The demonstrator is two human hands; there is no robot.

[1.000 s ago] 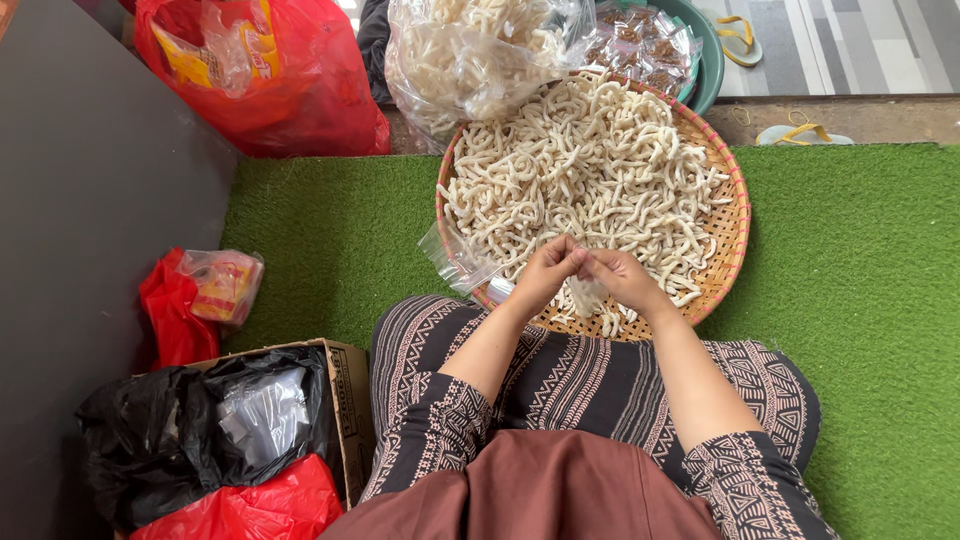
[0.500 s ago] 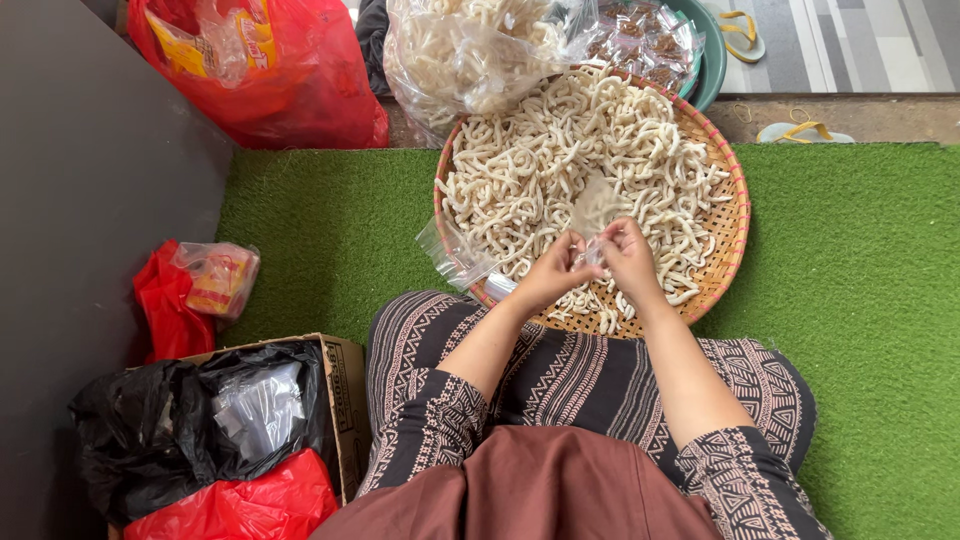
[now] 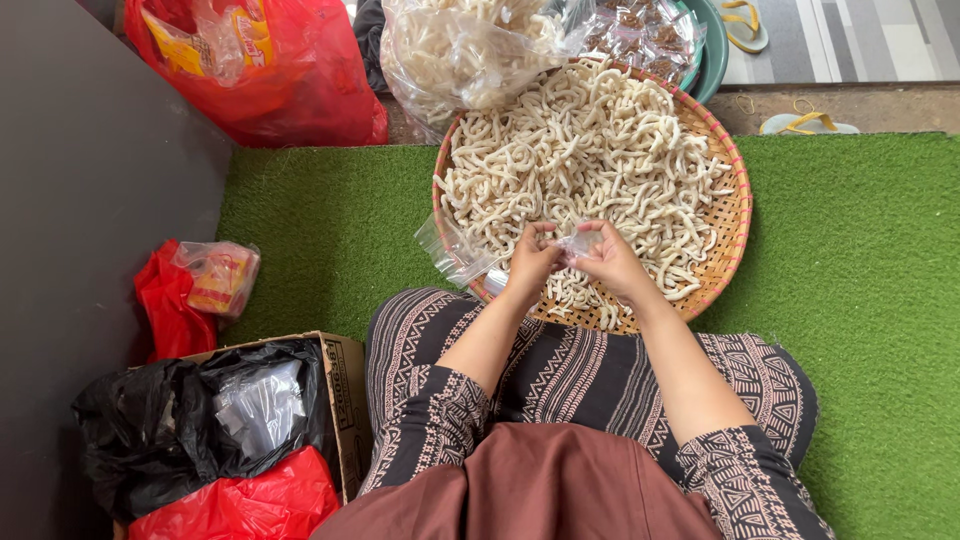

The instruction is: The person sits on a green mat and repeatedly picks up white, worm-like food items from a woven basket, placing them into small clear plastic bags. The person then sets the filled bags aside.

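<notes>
The left hand (image 3: 528, 262) and the right hand (image 3: 612, 262) met over the near edge of a round woven bamboo tray (image 3: 735, 215) filled with pale curled cracker sticks (image 3: 590, 150), and both pinched a small clear plastic bag (image 3: 578, 243) between thumb and curled fingers — the bag was held just above the sticks. A few more empty clear bags (image 3: 455, 255) lay at the left rim of the tray, on the green artificial grass mat (image 3: 880, 300). Near the person's left knee stood a cardboard box (image 3: 345, 385) with black and red plastic bags inside.
</notes>
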